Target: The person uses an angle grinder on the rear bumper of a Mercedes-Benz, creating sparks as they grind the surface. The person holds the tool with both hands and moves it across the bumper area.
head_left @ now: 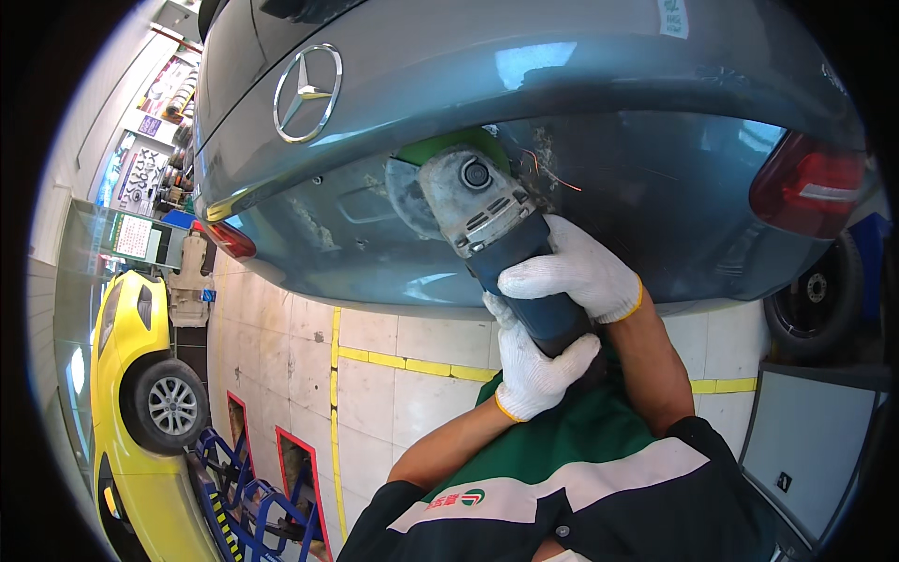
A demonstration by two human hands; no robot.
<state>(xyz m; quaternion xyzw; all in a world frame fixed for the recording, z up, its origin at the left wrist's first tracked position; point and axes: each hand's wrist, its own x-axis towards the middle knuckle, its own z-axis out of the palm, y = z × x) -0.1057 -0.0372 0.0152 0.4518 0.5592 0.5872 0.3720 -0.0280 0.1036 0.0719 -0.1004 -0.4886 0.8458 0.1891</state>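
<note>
Both my hands, in white knit gloves, grip an angle grinder (pixel 510 245) with a dark body and a worn metal head. My right hand (pixel 585 273) wraps its body just behind the head. Closer to me, my left hand (pixel 538 370) is closed around the rear of the body. A green disc (pixel 459 147) on the grinder meets the recessed tailgate panel (pixel 646 206) of a blue-grey car; a metal guard (pixel 410 199) sits beside the disc. Thin orange sparks (pixel 552 174) fly to the right, next to a rough scraped patch. The exact contact point is hidden.
Above the recess is a round chrome emblem (pixel 308 94). Red tail lights (pixel 811 185) flank the panel. A yellow car (pixel 140 403) and a blue metal frame (pixel 267 510) stand at left. On the right are a wheel (pixel 813 286) and a grey cabinet (pixel 805 440).
</note>
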